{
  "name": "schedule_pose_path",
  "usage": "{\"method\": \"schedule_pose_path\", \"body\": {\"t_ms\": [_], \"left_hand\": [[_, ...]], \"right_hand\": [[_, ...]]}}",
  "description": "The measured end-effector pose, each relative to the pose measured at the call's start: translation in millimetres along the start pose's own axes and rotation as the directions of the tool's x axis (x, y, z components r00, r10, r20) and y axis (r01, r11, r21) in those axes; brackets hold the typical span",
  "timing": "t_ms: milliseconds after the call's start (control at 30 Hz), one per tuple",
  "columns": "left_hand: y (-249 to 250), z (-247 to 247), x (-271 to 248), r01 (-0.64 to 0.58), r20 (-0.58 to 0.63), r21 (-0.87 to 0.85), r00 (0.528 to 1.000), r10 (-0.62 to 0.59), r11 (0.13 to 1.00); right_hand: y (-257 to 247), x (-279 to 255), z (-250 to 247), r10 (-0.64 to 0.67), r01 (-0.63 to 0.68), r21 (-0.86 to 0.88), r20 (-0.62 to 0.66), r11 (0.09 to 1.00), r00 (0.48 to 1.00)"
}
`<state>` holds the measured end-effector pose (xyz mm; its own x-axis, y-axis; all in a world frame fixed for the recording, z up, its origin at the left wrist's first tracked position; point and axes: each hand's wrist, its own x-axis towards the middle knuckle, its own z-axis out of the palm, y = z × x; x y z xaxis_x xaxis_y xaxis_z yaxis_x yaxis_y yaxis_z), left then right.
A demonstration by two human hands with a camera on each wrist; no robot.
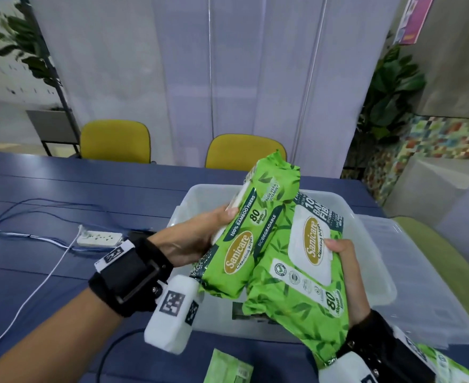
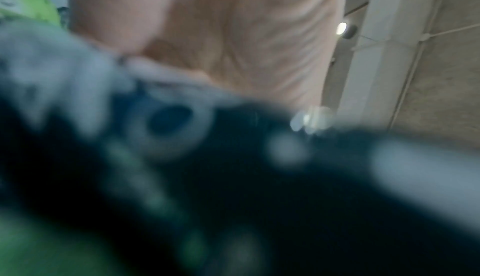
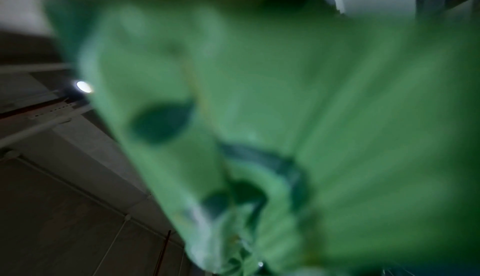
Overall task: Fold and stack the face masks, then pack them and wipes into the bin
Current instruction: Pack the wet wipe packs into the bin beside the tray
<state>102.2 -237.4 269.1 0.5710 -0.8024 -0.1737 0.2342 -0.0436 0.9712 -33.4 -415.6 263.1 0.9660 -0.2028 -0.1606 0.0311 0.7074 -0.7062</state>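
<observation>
left hand [image 1: 200,239] and right hand [image 1: 346,275] each grip a wipes pack [image 1: 251,230] over the clear bin [image 1: 366,236], neither packed yet; masks not visible.

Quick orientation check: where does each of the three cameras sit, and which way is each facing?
Head: on the head, looking down at both hands, left hand and right hand, each gripping a wipes pack over the bin.
Left wrist: looks up along the palm; blurred.
Right wrist: filled by the right pack, no hand clear.
Both wrist views share the ceiling.
</observation>
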Motion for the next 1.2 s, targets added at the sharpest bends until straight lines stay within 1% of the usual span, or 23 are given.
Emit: {"method": "schedule_pose_path", "body": {"t_ms": [100, 233, 300, 367, 467, 567, 600, 667, 700, 733, 767, 800, 867, 900, 933, 967, 1000, 1033, 1067, 1100, 1133, 1167, 1200], "left_hand": [[-3.9, 6.7, 0.0, 0.027, -0.028, -0.046, 0.999, -0.028, 0.999], [-9.3, 0.0, 1.5, -0.006, -0.083, -0.06, 0.997, 0.001, 0.998], [-10.9, -5.6, 1.1, -0.015, -0.12, -0.127, 0.993, 0.0, 0.992], [-9.3, -14.3, 1.3, -0.031, -0.156, -0.245, 0.988, -0.008, 0.969], [-0.3, -35.1, 4.7, -0.021, -0.171, -0.35, 0.984, -0.041, 0.937], [12.9, -55.9, 18.7, -0.001, -0.254, -0.364, 0.962, -0.098, 0.932], [16.9, -59.9, 26.2, 0.004, -0.292, -0.351, 0.95, -0.113, 0.936], [23.7, -63.7, 42.9, 0.017, -0.346, -0.3, 0.93, -0.126, 0.954], [26.7, -62.9, 51.7, 0.027, -0.353, -0.263, 0.927, -0.122, 0.965], [28.8, -63.2, 61.4, 0.037, -0.362, -0.199, 0.926, -0.108, 0.979], [30.7, -63.2, 70.4, 0.043, -0.369, -0.116, 0.926, -0.084, 0.992], [32.7, -62.5, 79.3, 0.041, -0.379, -0.011, 0.924, -0.042, 0.999], [38.6, -58.1, 97.0, 0.003, -0.375, 0.214, 0.924, 0.08, 0.977], [42.7, -52.9, 106.0, -0.026, -0.343, 0.334, 0.928, 0.147, 0.942], [47.3, -46.9, 115.1, -0.046, -0.301, 0.46, 0.931, 0.205, 0.887], [51.4, -40.2, 123.7, -0.061, -0.244, 0.594, 0.936, 0.252, 0.802], [54.4, -34.3, 133.7, -0.084, -0.161, 0.725, 0.944, 0.287, 0.683], [56.2, -27.6, 144.8, -0.118, -0.058, 0.835, 0.952, 0.299, 0.537], [55.4, -21.3, 157.1, -0.143, 0.036, 0.919, 0.959, 0.282, 0.366], [53.2, -14.2, 169.2, -0.156, 0.112, 0.973, 0.965, 0.238, 0.173], [48.8, -7.7, 181.0, -0.157, 0.159, 0.987, 0.974, 0.164, -0.021], [43.2, -0.8, 191.0, -0.17, 0.188, 0.968, 0.978, 0.087, -0.184], [36.1, 4.1, 199.7, -0.202, 0.222, 0.931, 0.975, 0.03, -0.305]], "right_hand": [[1.6, 8.2, -4.9, -0.002, 0.002, 0.002, 0.01, 1.0, 1.0], [-0.5, 16.1, -10.5, 0.03, -0.03, 0.017, -0.001, 0.999, 1.0], [-5.8, 16.7, -13.5, 0.01, -0.009, 0.036, -0.021, 0.999, 1.0], [-12.1, 15.2, -17.0, -0.044, 0.047, 0.042, -0.055, 0.998, 0.997], [-21.3, 13.9, -35.5, -0.071, 0.076, 0.058, -0.087, 0.995, 0.994], [-33.5, 13.8, -61.5, -0.065, 0.08, 0.096, -0.147, 0.992, 0.987], [-36.1, 14.4, -71.8, -0.042, 0.056, 0.127, -0.106, 0.99, 0.993], [-40.1, 14.0, -91.0, 0.023, 0.006, 0.24, -0.119, 0.971, 0.993], [-41.6, 11.4, -98.5, 0.018, 0.024, 0.225, -0.184, 0.974, 0.983], [-42.6, 8.6, -104.4, -0.008, 0.046, 0.158, -0.233, 0.986, 0.973], [-42.5, 7.4, -109.8, -0.037, 0.073, 0.104, -0.315, 0.992, 0.948], [-43.7, 4.3, -112.8, -0.044, 0.069, 0.066, -0.328, 0.995, 0.944], [-44.5, 5.3, -120.6, -0.06, 0.092, 0.087, -0.315, 0.992, 0.947], [-42.0, 3.9, -123.4, -0.072, 0.09, 0.063, -0.244, 0.994, 0.967], [-36.9, 4.1, -133.7, -0.138, 0.121, -0.075, -0.295, 0.99, 0.946], [-34.0, 4.9, -146.8, -0.278, 0.196, -0.264, -0.32, 0.944, 0.906], [-37.8, 8.5, -158.0, -0.287, 0.259, -0.163, -0.186, 0.952, 0.939], [-37.5, 5.8, -162.6, -0.25, 0.249, -0.027, -0.11, 0.968, 0.962], [-35.5, 6.3, -160.3, -0.22, 0.221, -0.012, -0.154, 0.975, 0.963], [-30.6, 10.5, -150.3, -0.22, 0.21, -0.064, -0.244, 0.976, 0.945], [-29.3, 17.9, -141.1, -0.133, 0.146, 0.034, -0.249, 0.989, 0.959], [-33.6, 25.5, -149.0, -0.082, 0.103, 0.124, -0.161, 0.987, 0.984], [-34.5, 29.3, -150.1, -0.092, 0.114, 0.078, -0.244, 0.99, 0.966]]}}
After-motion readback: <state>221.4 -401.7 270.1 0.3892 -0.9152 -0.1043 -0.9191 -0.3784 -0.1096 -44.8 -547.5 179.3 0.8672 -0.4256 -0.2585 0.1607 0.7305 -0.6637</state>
